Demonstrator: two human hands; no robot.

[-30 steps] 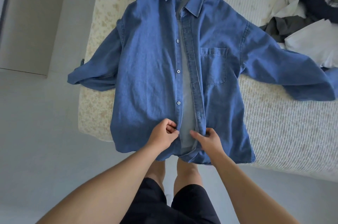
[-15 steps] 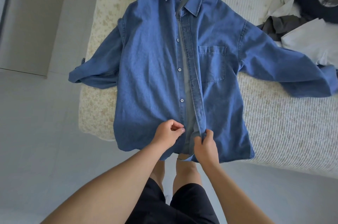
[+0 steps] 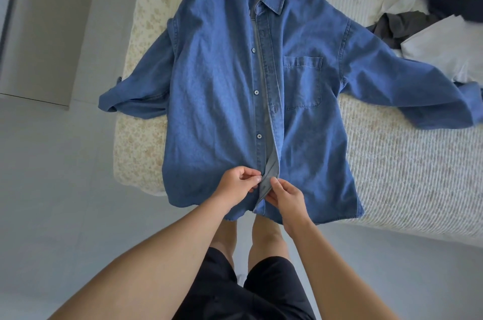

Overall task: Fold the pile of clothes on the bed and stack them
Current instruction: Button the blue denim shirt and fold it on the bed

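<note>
Blue denim button shirt (image 3: 217,100) flat, centre frame, on cream textured bed (image 3: 407,162). My left hand (image 3: 236,185) pinches button edge, right hand (image 3: 286,195) pinches placket. Align edges squarely before fastening; avoid wrinkles.

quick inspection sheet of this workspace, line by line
surface: bed with a ribbed cream cover, pale floral edge on the left side
job's things: blue denim shirt laid flat, front up, collar away from the person, sleeves spread out, front unbuttoned along most of its length
clutter: pile of clothes at far right of the bed, white, grey and dark pieces, unfolded
grippers: left hand pinches the button edge near the hem; right hand pinches the opposite edge
cables: nothing seen
surroundings: pale floor; grey cabinet at upper left
</note>
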